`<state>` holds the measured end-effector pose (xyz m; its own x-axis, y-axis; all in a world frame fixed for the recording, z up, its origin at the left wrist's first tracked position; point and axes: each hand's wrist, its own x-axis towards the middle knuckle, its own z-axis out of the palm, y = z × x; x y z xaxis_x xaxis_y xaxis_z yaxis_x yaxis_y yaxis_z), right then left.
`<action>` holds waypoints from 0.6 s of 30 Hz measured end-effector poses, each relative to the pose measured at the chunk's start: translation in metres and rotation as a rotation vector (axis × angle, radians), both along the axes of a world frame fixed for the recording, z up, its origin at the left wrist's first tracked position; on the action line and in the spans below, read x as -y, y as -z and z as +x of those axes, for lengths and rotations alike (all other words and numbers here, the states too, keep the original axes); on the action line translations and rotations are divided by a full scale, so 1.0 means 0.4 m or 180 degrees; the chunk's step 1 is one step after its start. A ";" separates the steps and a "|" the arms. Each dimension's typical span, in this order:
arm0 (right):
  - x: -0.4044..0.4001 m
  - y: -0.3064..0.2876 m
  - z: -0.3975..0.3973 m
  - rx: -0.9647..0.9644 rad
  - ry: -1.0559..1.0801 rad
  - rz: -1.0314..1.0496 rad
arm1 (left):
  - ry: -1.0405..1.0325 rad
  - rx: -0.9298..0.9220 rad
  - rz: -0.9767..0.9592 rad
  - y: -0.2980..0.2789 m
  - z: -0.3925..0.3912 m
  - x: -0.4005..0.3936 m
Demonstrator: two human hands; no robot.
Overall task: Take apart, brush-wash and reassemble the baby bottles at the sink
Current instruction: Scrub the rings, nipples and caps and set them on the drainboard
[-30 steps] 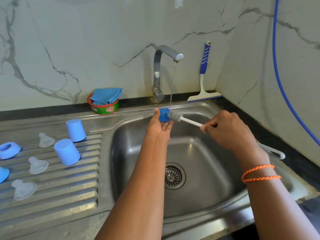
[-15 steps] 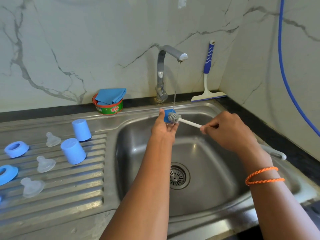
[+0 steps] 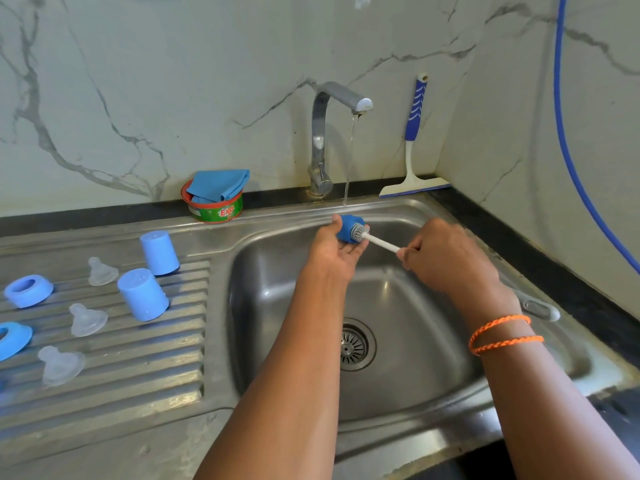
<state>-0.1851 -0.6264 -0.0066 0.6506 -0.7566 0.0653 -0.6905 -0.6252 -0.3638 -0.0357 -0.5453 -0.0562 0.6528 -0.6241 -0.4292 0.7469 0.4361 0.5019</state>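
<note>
Over the steel sink (image 3: 408, 306), my left hand (image 3: 332, 247) holds a blue bottle cap (image 3: 349, 228) under the thin stream from the tap (image 3: 341, 95). My right hand (image 3: 446, 258) grips the white handle of a small brush (image 3: 379, 241); its grey bristle head sits at the cap's open mouth. On the ribbed drainboard (image 3: 145, 372) to the left stand two blue caps (image 3: 159, 252) (image 3: 142, 294), two blue collar rings (image 3: 28, 290) (image 3: 10, 339) and three clear teats (image 3: 101, 271) (image 3: 87, 319) (image 3: 59, 364).
A red and green soap tub (image 3: 216, 211) with a blue cloth (image 3: 218, 183) on it stands behind the drainboard. A blue-handled squeegee (image 3: 414, 140) leans in the back corner. A blue hose (image 3: 568, 140) hangs down the right wall. The drain (image 3: 353, 344) lies in the basin's middle.
The brush head has moved from beside the cap to its open mouth. Both hands stay under the running water.
</note>
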 end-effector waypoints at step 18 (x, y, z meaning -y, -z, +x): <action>0.006 0.000 -0.022 0.0227 -0.0649 0.0108 | -0.0053 0.0059 -0.0271 -0.005 0.023 -0.009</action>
<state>-0.1937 -0.6288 -0.0065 0.7851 -0.6122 0.0934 -0.5227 -0.7359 -0.4304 -0.0266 -0.5417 -0.0542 0.6708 -0.6468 -0.3628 0.7301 0.4901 0.4762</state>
